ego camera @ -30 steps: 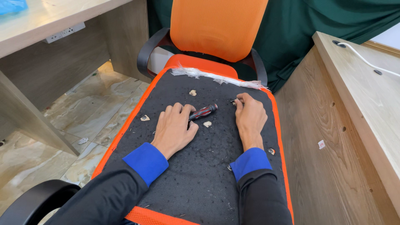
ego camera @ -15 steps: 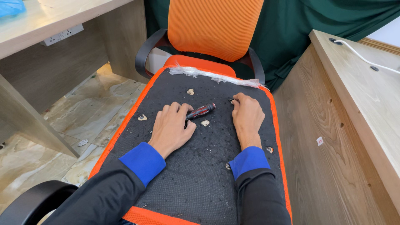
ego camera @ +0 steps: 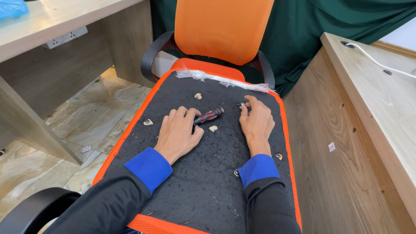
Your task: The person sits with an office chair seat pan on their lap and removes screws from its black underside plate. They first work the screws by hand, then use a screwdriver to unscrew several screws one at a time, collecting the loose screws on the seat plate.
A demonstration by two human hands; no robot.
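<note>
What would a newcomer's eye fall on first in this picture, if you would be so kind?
Probably the bright orange chair back at top centre, above the black padded panel with its orange edge. Two hands lie on the panel: the left hand grips a red-and-black screwdriver, and the right hand pinches a small metal piece. Pale scraps dot the black surface.

Screwdriver and small metal fastener on the chair seat.
Screwdriver [ego camera: 209,116]: red-black handle, lying flat and diagonal on the black seat [ego camera: 203,173], mid-seat. Small metal fastener [ego camera: 241,104]: just right of it, near the torn back edge.
</note>
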